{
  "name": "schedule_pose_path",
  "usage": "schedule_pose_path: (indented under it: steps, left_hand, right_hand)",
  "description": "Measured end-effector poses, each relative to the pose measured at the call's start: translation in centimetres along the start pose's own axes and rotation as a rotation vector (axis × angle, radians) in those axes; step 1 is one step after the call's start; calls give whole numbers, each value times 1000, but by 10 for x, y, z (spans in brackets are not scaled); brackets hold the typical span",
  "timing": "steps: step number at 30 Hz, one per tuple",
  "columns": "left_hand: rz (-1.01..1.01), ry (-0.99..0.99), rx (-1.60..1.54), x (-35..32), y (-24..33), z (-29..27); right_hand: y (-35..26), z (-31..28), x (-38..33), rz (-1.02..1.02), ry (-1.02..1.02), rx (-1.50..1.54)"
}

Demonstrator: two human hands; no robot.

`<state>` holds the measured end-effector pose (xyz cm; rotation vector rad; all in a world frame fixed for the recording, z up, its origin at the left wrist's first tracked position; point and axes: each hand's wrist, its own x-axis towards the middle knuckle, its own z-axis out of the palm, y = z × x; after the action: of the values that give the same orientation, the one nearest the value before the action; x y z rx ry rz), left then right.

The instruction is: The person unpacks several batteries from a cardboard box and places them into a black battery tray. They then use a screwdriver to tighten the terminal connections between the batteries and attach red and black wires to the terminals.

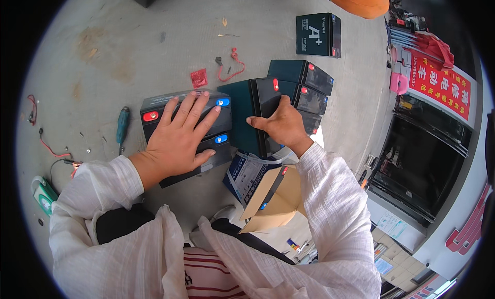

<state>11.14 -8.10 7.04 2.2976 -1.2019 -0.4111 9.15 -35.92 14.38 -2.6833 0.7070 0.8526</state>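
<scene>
My left hand (180, 136) lies with spread fingers on a pair of black batteries (219, 122) standing side by side, with red and blue terminal covers showing. Just right of them, a dark green and black battery (240, 111) stands close by. My right hand (283, 123) grips its black top, thumb on the near face and fingers bent over the far side, partly hidden. Behind my right hand, several more batteries (289, 69) are lined up in a row with red terminal covers.
An open cardboard box (281, 196) holding a battery stands nearest me. A teal-handled screwdriver (122, 126), red packet (198, 78) and red wire (234, 69) lie on the concrete floor. One battery (312, 36) stands farther off. A green device (45, 196) is at the left.
</scene>
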Motion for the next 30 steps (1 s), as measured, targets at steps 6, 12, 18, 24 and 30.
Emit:
schedule_pose_path:
  steps: [6, 12, 18, 24, 30]
  left_hand:
    - [-8, -5, -21, -2, -3, -2]
    - [5, 10, -2, 1, -3, -2]
    - [15, 50, 89, 1, 3, 3]
    - [357, 114, -14, 6, 37, -18]
    - [746, -233, -119, 37, 168, -18]
  right_hand:
    - [-7, 9, 18, -3, 2, 42]
    - [-21, 22, 21, -22, 189, -29]
    - [52, -57, -81, -68, 486, 447]
    - [158, 93, -210, 462, 317, 683]
    - [123, 169, -161, 243, 581, 702]
